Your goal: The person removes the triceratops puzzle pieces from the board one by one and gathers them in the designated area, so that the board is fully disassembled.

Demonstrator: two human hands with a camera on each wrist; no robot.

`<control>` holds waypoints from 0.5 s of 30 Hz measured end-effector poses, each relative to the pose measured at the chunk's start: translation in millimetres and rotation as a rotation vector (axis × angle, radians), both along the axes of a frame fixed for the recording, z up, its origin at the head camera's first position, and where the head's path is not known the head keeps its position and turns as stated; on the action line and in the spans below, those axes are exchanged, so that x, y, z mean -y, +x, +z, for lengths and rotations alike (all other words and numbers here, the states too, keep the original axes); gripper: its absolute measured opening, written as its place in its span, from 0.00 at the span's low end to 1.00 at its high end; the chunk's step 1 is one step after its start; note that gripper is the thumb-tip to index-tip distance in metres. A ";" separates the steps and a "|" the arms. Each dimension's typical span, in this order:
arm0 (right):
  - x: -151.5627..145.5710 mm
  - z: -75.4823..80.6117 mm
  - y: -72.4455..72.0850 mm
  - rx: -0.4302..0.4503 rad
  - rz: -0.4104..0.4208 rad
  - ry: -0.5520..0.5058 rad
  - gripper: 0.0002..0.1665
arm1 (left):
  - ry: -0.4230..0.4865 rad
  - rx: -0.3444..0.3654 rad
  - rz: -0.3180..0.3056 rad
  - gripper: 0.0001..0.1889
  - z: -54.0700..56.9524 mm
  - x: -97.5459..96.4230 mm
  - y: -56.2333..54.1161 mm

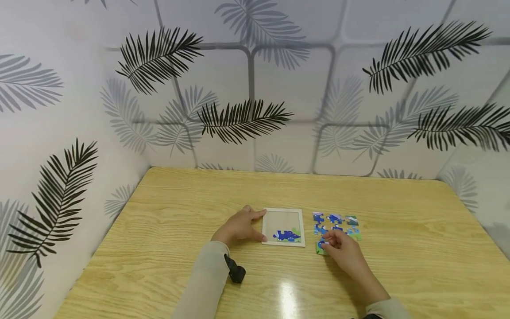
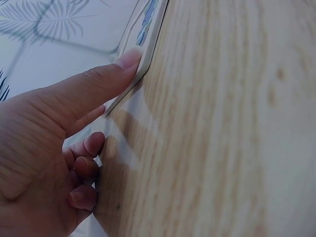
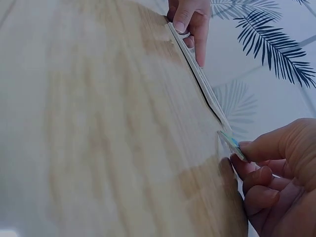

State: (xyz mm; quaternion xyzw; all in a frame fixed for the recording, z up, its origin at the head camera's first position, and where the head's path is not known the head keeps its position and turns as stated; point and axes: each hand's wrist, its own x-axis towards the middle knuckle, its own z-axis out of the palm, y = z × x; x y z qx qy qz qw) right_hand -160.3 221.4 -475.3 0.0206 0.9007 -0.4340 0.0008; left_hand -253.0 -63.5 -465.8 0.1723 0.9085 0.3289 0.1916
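My left hand [image 1: 239,225] is at the left side of a square wooden puzzle tray [image 1: 303,230]. Its straight thumb rests on the near left corner and its forefinger on the far left corner; the other fingers curl loosely below in the left wrist view. A few joined blue and green pieces [image 1: 287,235] lie along the tray's near right part. To the tray's right, my right hand [image 1: 347,253] pinches a green and blue puzzle piece [image 3: 234,145] between thumb and forefinger, tilted up in the right wrist view. The fingers partly cover it in the head view.
Several loose puzzle pieces [image 1: 335,218] lie in rows on the wooden table [image 1: 191,195], just beyond my right hand. A wall covering with leaf prints [image 1: 247,119] stands behind the table. A black wrist camera [image 1: 236,271] sits on my left sleeve.
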 end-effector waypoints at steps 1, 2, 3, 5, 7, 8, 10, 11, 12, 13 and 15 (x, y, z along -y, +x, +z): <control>-0.2 0.4 0.6 0.000 -0.003 0.007 0.10 | 0.000 -0.003 -0.001 0.45 -0.4 0.1 -0.5; -0.1 0.8 0.9 0.000 -0.005 0.012 0.09 | -0.002 -0.005 -0.001 0.45 -0.5 0.1 -0.6; 0.2 1.0 1.2 0.001 -0.008 0.020 0.09 | -0.001 -0.003 0.001 0.45 -0.6 0.1 -0.7; 1.0 1.1 1.3 0.001 -0.011 0.036 0.09 | 0.001 0.004 0.003 0.45 -0.9 -0.2 -0.4; 1.9 0.9 1.1 -0.005 -0.011 0.057 0.08 | -0.001 0.010 0.003 0.45 -0.7 -0.5 -0.1; 2.3 0.4 0.9 -0.014 -0.008 0.073 0.07 | -0.002 0.011 0.004 0.45 -0.3 -0.6 0.3; 2.8 -0.7 0.4 -0.034 -0.001 0.104 0.07 | -0.004 0.010 0.005 0.45 0.3 -0.7 0.8; 3.0 -1.0 0.2 -0.043 0.001 0.118 0.06 | -0.005 0.006 0.004 0.45 1.0 -0.7 0.9; 3.1 -1.4 0.1 -0.052 0.003 0.131 0.06 | -0.005 0.002 0.003 0.45 1.4 -0.6 1.0; 3.1 -1.8 -0.1 -0.060 0.005 0.141 0.06 | -0.004 -0.001 0.003 0.45 1.9 -0.6 1.2; 3.0 -2.2 -0.4 -0.062 0.005 0.152 0.06 | -0.004 -0.005 0.003 0.45 2.7 -0.4 1.4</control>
